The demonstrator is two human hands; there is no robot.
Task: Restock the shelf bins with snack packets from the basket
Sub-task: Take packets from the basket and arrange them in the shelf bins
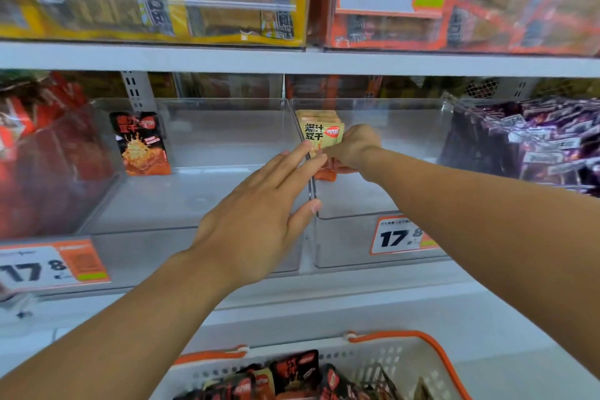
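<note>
White plastic basket with orange handles (383, 364) down low, full of dark snack packets (293, 370). Right hand (352, 148) pinching yellow snack packets (319, 133) inside clear plastic bin (373, 204). Left hand (259, 211) flat, fingers straight.

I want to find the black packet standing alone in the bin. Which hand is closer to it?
Left. The left hand reaches beside the black packet's bin; the right hand holds yellow packets farther right.

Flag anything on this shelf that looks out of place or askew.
Nothing looks spilled or damaged. One black-and-orange packet stands alone in the left clear bin. The right hand holds beige packets upright in the right clear bin, steadied by the left hand.
</note>
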